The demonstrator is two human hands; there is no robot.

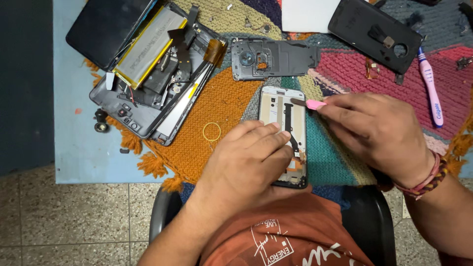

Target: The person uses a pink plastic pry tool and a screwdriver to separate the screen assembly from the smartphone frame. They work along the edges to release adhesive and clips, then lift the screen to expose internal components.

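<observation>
1. While the left hand (pixel 246 157) lies flat, fingers together, pressing the opened black phone frame (pixel 285 135) on the colourful woven mat (pixel 221 98), the right hand (pixel 377 130) pinches a pink flat pry tool (pixel 309 103).
2. Tool tip touches the frame's upper edge; free mat lies just left.

L hand (pixel 249 157) flat, fingers pressing down; R hand (pixel 379 130) in pinch grip, wrist bent inward.
</observation>
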